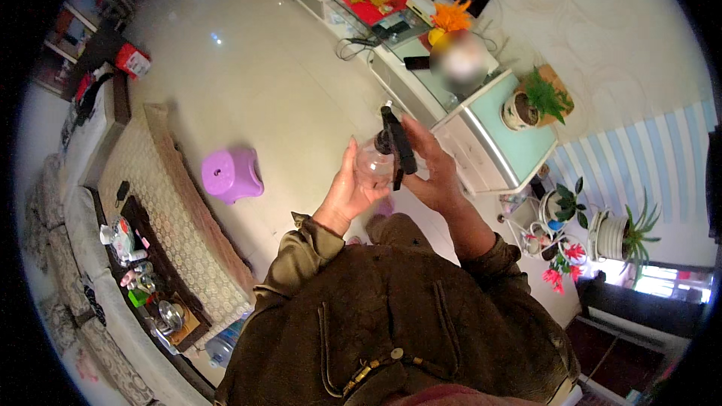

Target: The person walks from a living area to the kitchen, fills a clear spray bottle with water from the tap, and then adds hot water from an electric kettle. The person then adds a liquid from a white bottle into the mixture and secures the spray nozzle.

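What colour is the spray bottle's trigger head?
The trigger head is black, clearest in the head view.

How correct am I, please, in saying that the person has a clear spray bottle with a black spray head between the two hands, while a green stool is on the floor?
Only the stool's colour is wrong: the head view shows it purple. The clear spray bottle with its black spray head is indeed between the left hand and right hand.

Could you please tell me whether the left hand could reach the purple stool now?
Probably not: the left hand holds the spray bottle, and the purple stool stands apart on the floor.
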The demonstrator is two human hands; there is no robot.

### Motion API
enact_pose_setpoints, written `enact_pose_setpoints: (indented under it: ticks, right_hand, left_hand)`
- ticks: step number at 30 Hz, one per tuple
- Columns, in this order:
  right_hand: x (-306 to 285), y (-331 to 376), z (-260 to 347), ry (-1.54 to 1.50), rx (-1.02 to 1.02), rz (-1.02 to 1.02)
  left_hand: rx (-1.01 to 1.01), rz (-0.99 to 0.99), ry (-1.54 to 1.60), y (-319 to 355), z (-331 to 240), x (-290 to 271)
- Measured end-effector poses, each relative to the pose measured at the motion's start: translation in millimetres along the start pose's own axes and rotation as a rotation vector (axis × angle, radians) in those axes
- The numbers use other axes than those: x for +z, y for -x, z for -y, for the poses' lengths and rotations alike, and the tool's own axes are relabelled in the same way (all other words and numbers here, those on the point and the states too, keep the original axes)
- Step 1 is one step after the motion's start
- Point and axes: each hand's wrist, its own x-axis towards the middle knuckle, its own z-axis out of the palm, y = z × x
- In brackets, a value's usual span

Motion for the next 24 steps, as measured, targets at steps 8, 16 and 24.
enact_pose_setpoints:
  ticks: [8,16,24]
  right_hand:
    - [40.5,-122.8,-166.6,-0.607,0.487,0.124]
    - [124.9,-255.9,-195.5,-1.206,0.877,0.661]
    - [119.5,-417.7,-234.0,-0.737,0.809,0.945]
  left_hand:
    - [0.172,-0.016,0.089,-106.9,-139.1,-4.9]
    - [0.409,-0.060,0.178,-223.3,-280.6,-8.7]
    - [0.446,-0.141,0.148,-316.8,-428.1,-43.0]
